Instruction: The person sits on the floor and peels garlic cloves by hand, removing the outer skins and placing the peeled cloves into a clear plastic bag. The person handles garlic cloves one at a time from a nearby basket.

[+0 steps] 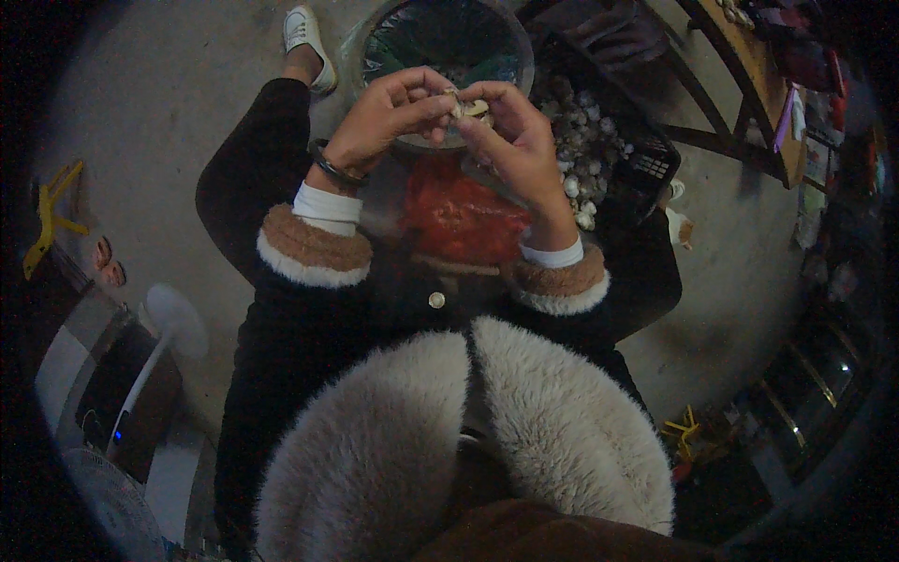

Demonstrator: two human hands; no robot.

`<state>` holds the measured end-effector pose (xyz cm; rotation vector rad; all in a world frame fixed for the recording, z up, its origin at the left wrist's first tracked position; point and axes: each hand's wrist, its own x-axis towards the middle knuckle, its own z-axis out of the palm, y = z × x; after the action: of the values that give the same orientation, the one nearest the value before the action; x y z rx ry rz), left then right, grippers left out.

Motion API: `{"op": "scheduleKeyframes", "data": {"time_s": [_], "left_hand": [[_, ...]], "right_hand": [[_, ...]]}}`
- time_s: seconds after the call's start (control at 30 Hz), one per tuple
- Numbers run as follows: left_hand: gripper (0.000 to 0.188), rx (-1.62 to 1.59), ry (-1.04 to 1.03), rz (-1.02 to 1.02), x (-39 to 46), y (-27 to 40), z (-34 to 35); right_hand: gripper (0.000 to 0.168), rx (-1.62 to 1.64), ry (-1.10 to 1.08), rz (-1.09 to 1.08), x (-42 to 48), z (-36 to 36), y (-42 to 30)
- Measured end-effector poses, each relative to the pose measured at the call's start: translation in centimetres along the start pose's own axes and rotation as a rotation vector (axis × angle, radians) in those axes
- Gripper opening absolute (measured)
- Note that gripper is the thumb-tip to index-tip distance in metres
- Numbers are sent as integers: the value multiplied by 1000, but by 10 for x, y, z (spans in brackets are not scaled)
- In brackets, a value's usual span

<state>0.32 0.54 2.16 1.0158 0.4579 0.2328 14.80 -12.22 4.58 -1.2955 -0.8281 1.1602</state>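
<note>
My left hand point(393, 112) and my right hand point(518, 140) meet over the near rim of a round tub point(528, 60). Between my thumbs and fingertips is a pale piece of garlic point(475, 108), gripped from both sides. Fingers cover part of it, so its full shape is hidden. A dark green plastic liner point(435, 35) shows inside the tub. Beneath my wrists lies a red plastic bag point(456, 218). To the right of my right hand, garlic bulbs point(586, 140) are heaped in a black plastic crate point(650, 161).
A wooden table point(744, 63) on dark legs stands at the upper right. On the left are a yellow folding stand point(53, 218), a pair of slippers point(109, 261), a white lamp point(172, 319) and a fan point(112, 502). Another yellow stand point(681, 430) is at the lower right.
</note>
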Motion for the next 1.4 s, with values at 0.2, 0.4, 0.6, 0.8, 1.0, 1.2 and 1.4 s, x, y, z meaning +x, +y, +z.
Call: {"op": "scheduleKeyframes", "data": {"time_s": [0.2, 0.4, 0.6, 0.8, 1.0, 1.2, 1.4], "left_hand": [[21, -65, 75, 24, -1, 0, -1], [20, 60, 101, 75, 0, 1, 1], [17, 253, 218, 125, -1, 4, 5], [14, 337, 247, 188, -1, -1, 3], [13, 438, 345, 210, -1, 1, 8], [10, 804, 471, 415, 2, -3, 11], [10, 733, 595, 350, 2, -5, 13]], "right_hand": [[19, -29, 46, 73, -1, -4, -3], [22, -67, 109, 28, 6, -1, 2], [24, -124, 179, -17, 17, 12, 11], [21, -122, 197, -63, 20, 10, 18], [17, -9, 242, 22, 24, 17, 21], [14, -11, 329, -66, 26, 26, 41], [21, 388, 288, 71, 23, 32, 32]]}}
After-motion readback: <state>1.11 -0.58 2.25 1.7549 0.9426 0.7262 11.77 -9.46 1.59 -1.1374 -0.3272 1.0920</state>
